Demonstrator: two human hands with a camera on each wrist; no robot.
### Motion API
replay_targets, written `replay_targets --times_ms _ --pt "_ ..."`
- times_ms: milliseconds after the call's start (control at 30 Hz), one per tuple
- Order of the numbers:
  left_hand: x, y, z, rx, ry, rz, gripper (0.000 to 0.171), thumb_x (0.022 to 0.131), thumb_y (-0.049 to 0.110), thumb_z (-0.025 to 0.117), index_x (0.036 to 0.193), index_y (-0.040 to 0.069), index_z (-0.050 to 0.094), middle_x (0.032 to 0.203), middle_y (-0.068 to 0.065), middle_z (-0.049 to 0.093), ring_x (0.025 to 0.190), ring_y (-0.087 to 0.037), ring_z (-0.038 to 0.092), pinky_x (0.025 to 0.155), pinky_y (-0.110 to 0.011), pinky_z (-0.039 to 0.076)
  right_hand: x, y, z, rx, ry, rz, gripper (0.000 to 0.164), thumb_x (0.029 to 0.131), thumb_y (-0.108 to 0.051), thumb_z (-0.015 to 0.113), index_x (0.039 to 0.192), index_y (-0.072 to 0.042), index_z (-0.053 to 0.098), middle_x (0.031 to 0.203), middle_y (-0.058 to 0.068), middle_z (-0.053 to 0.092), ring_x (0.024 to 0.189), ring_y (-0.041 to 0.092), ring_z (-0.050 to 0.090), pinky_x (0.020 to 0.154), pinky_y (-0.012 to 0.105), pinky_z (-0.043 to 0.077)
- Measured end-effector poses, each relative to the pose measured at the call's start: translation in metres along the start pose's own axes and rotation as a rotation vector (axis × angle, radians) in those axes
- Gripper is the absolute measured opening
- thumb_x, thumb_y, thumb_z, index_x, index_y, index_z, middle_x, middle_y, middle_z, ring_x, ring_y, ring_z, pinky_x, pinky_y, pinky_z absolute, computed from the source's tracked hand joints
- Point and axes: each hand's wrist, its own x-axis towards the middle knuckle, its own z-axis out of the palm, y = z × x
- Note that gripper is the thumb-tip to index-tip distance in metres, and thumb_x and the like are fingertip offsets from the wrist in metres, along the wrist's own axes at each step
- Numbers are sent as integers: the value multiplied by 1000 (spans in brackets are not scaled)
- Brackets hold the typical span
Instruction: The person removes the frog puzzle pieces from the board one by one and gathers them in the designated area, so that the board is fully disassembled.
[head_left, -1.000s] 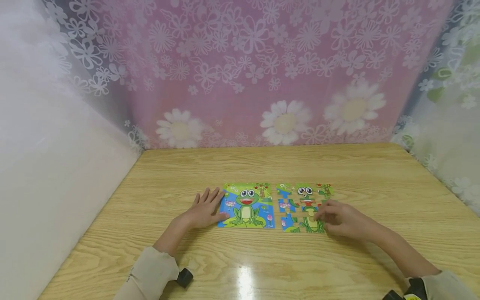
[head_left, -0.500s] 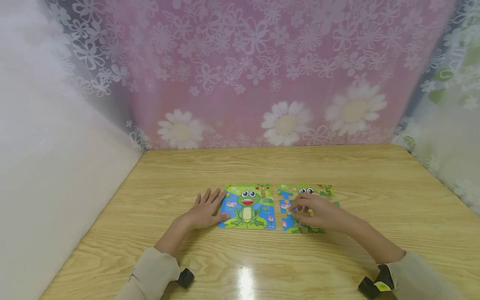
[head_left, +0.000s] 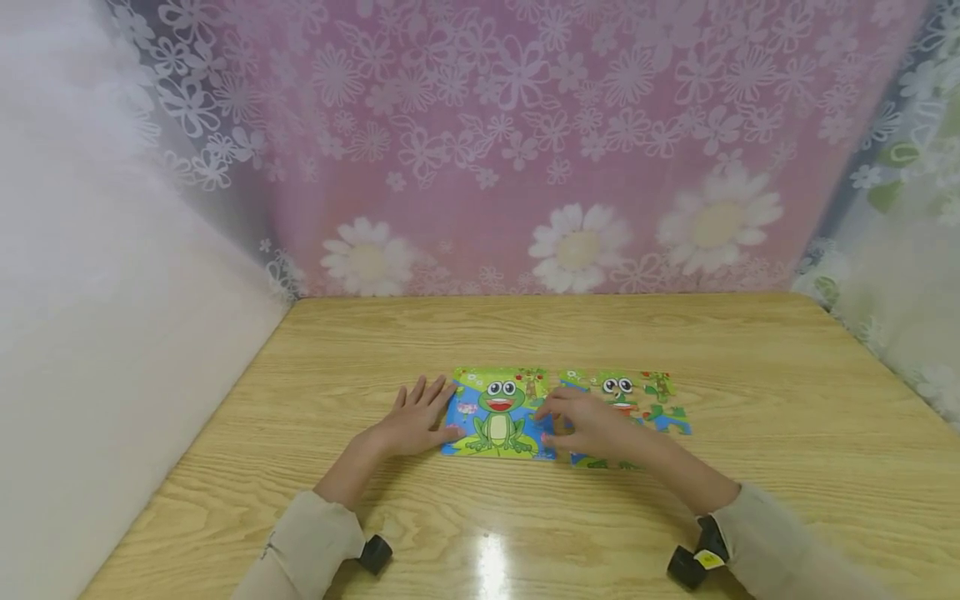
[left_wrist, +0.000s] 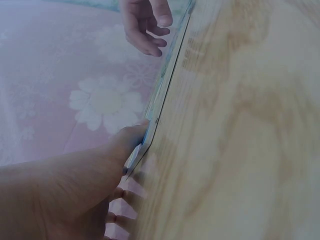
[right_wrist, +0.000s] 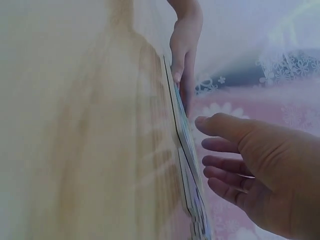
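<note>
A square frog picture board [head_left: 498, 427] lies flat on the wooden table. My left hand [head_left: 408, 429] rests at its left edge, fingers spread, with the thumb on the board's corner area; the left wrist view shows that thumb [left_wrist: 132, 137] against the edge. Over the gap at the board's right side hovers my right hand [head_left: 596, 429]. In the right wrist view its fingers [right_wrist: 225, 190] are loosely bent, thumb apart, nothing between them. Frog jigsaw pieces [head_left: 667, 418] lie slightly spaced, right of the board; the right hand hides several of them.
The light wooden table [head_left: 420, 517] extends around the puzzle. A pink flowered curtain [head_left: 480, 167] hangs behind its far edge, with pale sheeting [head_left: 135, 333] on the left side. Black wrist cameras [head_left: 375, 554] sit near both cuffs.
My right hand has moved left, from the right side of the loose pieces across them to the board's right edge. The left hand has stayed at the board.
</note>
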Motion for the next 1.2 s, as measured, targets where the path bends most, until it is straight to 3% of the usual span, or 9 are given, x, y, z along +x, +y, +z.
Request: replay_targets --times_ms 533,900,1200 --pt "3 -3 4 17 13 -5 79 92 54 44 149 10 12 152 -13 3 135 -36 -7 103 -56 -5 5 -5 3 45 -63 111 31 83 -27 70 107 -8 65 101 -2 52 74 12 45 63 24 44" --pt "2 -1 3 8 5 -5 79 92 52 45 149 9 11 152 -14 2 135 -37 -8 103 -56 -6 5 -7 3 -15 -28 91 31 80 -25 73 105 -8 67 99 -1 55 79 12 51 67 25 46" --pt "3 -3 3 18 7 -13 80 92 54 44 149 9 10 152 -13 2 135 -36 -8 103 -55 -5 -12 -1 -12 -10 66 50 29 79 -18 73 106 -9 66 100 -2 56 85 17 57 68 29 50"
